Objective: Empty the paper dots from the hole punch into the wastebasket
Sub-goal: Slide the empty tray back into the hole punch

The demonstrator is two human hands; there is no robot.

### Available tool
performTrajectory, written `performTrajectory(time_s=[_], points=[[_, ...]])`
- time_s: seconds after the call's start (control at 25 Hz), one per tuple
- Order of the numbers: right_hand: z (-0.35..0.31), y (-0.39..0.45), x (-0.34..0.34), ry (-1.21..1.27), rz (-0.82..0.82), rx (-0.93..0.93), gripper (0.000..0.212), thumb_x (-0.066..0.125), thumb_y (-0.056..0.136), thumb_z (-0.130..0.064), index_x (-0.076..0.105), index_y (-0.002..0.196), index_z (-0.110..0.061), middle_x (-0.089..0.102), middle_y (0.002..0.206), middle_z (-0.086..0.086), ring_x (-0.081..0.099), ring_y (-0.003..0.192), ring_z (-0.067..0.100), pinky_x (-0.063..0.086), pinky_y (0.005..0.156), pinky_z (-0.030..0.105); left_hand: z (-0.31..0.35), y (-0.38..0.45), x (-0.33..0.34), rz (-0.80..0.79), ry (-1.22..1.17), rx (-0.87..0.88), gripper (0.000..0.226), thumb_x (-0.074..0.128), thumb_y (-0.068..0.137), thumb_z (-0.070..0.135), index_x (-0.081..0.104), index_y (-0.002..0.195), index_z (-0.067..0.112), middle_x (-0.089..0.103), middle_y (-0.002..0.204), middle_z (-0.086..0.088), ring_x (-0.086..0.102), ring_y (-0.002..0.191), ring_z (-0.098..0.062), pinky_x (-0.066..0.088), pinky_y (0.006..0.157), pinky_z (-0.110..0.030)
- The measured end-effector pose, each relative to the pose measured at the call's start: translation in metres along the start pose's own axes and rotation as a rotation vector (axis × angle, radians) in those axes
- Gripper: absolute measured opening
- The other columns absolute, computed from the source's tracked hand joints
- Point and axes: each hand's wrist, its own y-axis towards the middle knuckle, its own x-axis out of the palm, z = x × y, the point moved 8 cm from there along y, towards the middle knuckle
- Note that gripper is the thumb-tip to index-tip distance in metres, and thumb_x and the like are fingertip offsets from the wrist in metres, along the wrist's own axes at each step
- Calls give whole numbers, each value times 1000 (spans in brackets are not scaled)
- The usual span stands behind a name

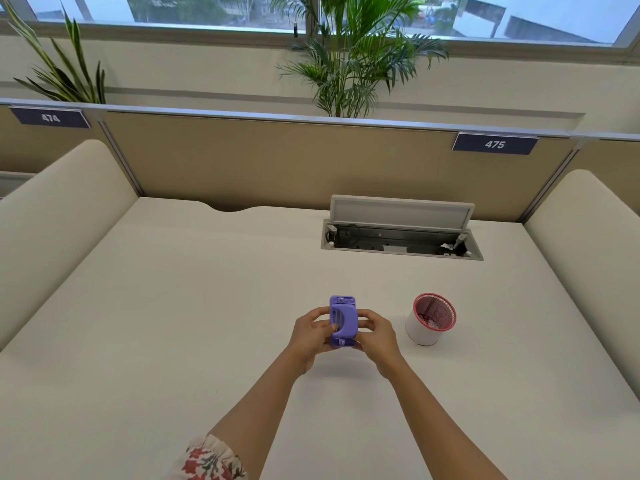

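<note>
The left hand (310,332) is reaching in from seven o'clock, its fingers curling against the left side of the purple hole punch (343,321), thumb pressing its face. The punch is sitting between both hands above the white desk (173,306). The right hand (375,332) is gripping the opposite side from five o'clock, fingertips wrapping behind and partly hidden. At three o'clock the small wastebasket (430,319) is standing apart, its contents being hard to make out.

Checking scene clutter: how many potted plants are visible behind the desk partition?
2: one plant at far left by the window, one plant behind the partition near centre. Their pots are hidden.
</note>
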Motion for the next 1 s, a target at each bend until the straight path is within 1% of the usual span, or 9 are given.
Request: performTrajectory(time_s=[0.2,0.32,0.48,0.56,0.64,0.72,0.88,0.92,1.0], points=[[7,6,6,2,-61,54,40,75,77,-3,66,114,-15,74,102,11,75,90,27,63,77,40,-3,1,-7,-1,-19,-31,34,72,87,6,67,120,14,78,101,-17,76,91,-35,63,73,-37],[5,9,11,62,-94,51,36,69,82,1,64,114,-14,73,106,13,74,93,27,63,74,34,-2,2,-13,-6,-83,-48,29,68,89,7,71,117,15,78,104,-17,76,93,-35,62,77,-36],[6,21,19,378,-19,103,36,58,86,13,56,121,1,66,114,22,68,100,33,61,74,30,-3,7,-21,21,-238,-58,25,60,93,1,71,115,5,76,113,-17,74,100,-29,59,88,-35],[9,27,27,452,-11,139,41,55,87,15,56,125,1,65,116,22,66,100,32,58,78,30,1,11,-20,32,-210,-24,28,61,91,-3,69,117,1,75,113,-17,73,101,-27,59,87,-32],[11,32,29,402,-11,128,45,58,85,14,58,126,-4,68,117,19,66,103,29,55,84,30,5,16,-23,53,-165,8,29,60,91,-6,69,117,1,77,109,-15,74,98,-27,60,83,-30],[9,40,27,260,2,78,46,65,83,9,58,126,-7,70,115,14,66,104,28,54,88,33,6,22,-31,90,-147,21,26,60,92,-3,69,115,2,78,105,-14,74,97,-30,60,81,-32],[10,57,23,118,22,65,55,74,81,-3,52,129,-17,64,122,2,62,111,22,54,96,40,5,40,-47,135,-135,-5,26,61,92,-2,70,115,1,77,106,-17,74,98,-35,60,82,-35],[10,62,22,98,30,60,49,73,82,-3,56,125,-19,64,122,2,63,111,21,56,92,37,5,45,-51,153,-140,-6,26,60,91,-4,70,115,0,77,108,-18,74,97,-34,61,81,-36],[8,73,21,42,58,34,35,69,83,-4,64,114,-20,66,117,2,64,108,19,59,77,24,5,56,-62,205,-154,-8,27,59,90,-7,70,114,-3,76,109,-19,75,93,-33,62,79,-36]])
